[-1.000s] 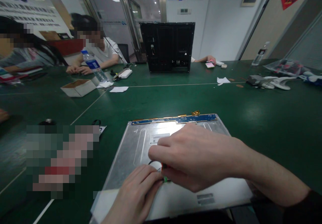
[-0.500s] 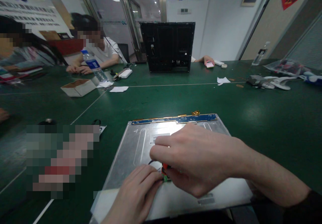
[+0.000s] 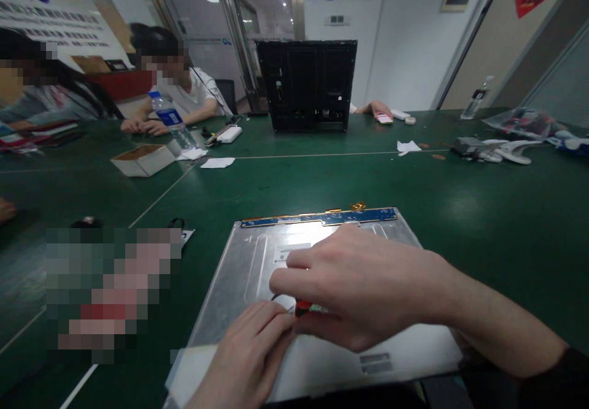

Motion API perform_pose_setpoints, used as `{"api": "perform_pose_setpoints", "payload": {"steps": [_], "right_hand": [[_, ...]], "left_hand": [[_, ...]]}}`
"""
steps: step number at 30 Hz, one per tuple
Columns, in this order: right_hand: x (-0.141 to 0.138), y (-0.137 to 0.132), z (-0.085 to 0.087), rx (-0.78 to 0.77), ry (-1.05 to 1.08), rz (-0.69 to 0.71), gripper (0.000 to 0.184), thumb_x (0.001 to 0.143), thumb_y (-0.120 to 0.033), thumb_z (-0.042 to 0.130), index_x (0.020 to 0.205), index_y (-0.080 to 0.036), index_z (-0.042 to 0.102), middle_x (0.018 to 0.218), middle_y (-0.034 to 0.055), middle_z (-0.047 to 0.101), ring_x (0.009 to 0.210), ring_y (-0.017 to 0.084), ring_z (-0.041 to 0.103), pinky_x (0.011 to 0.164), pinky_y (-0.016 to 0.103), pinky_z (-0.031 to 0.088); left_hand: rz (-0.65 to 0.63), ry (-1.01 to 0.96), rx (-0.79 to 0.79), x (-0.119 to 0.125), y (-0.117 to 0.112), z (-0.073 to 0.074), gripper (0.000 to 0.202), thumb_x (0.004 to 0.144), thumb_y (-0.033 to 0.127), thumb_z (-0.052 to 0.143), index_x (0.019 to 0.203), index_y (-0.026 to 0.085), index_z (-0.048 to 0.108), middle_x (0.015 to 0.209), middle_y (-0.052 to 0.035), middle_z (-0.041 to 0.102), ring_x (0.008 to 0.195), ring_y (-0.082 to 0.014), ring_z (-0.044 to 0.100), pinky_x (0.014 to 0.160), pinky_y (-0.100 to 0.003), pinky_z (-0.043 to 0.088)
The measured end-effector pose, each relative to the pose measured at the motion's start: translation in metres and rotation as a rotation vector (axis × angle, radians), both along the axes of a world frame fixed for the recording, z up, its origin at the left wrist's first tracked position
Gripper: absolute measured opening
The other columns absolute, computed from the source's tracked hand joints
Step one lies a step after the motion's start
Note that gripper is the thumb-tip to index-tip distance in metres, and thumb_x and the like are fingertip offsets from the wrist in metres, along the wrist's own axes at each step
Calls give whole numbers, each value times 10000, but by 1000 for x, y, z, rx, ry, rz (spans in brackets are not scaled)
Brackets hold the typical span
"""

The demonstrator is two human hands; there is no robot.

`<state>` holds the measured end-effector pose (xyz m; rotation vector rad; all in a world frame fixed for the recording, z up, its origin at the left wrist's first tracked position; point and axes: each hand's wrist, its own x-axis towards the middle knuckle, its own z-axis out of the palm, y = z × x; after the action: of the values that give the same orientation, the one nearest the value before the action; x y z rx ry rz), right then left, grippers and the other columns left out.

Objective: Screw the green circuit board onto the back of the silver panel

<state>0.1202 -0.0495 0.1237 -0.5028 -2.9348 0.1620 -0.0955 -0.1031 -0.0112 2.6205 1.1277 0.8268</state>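
A silver metal-backed panel (image 3: 230, 286) lies before me, a narrow blue circuit board (image 3: 317, 217) along its far edge. Over its middle, my right hand (image 3: 359, 286) is closed around a small red, black and green thing (image 3: 302, 308). Most of that thing is hidden by the fingers, so its kind cannot be told. My left hand (image 3: 255, 344) rests low on the panel, its fingers pressed together, fingertips right beside the red thing. Whatever they pinch is out of sight. A short dark wire and a white label (image 3: 288, 254) show near the fingers.
A black monitor housing (image 3: 308, 87) stands upright at the back. An open box (image 3: 145, 160) and a water bottle (image 3: 172, 121) are to the far left. Grey-and-white tools (image 3: 494, 149) lie at the right. Two people sit at left; another person's hand (image 3: 381, 110) rests behind the monitor.
My right hand has turned slightly and shifted a little left, showing more of the red thing's side. The left hand has barely moved, and the panel stays put.
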Motion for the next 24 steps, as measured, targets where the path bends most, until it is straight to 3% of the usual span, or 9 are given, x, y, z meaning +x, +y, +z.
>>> {"api": "perform_pose_setpoints", "payload": {"steps": [6,17,24], "right_hand": [[1,-1,3,-43,1,26,193,790,-205,541,976,-167,504,899,21,598,584,115,388,467,285,213],[-1,0,0,34,-32,-22,164,943,-306,444,1040,-185,498,754,-5,605,578,124,451,484,293,183],[0,-1,3,-33,-13,17,205,814,-256,540,1001,-175,512,879,17,606,576,121,402,464,288,221]], "left_hand": [[-5,-2,-9,2,1,5,168,918,177,458,936,224,619,847,-36,652,772,-194,640,663,-276,549],[10,-2,13,-3,-1,-4,171,931,182,459,902,225,621,835,-39,650,783,-196,639,681,-279,546],[3,-7,3,1,0,3,182,918,176,451,909,222,626,825,-37,657,747,-191,636,649,-270,548]]}}
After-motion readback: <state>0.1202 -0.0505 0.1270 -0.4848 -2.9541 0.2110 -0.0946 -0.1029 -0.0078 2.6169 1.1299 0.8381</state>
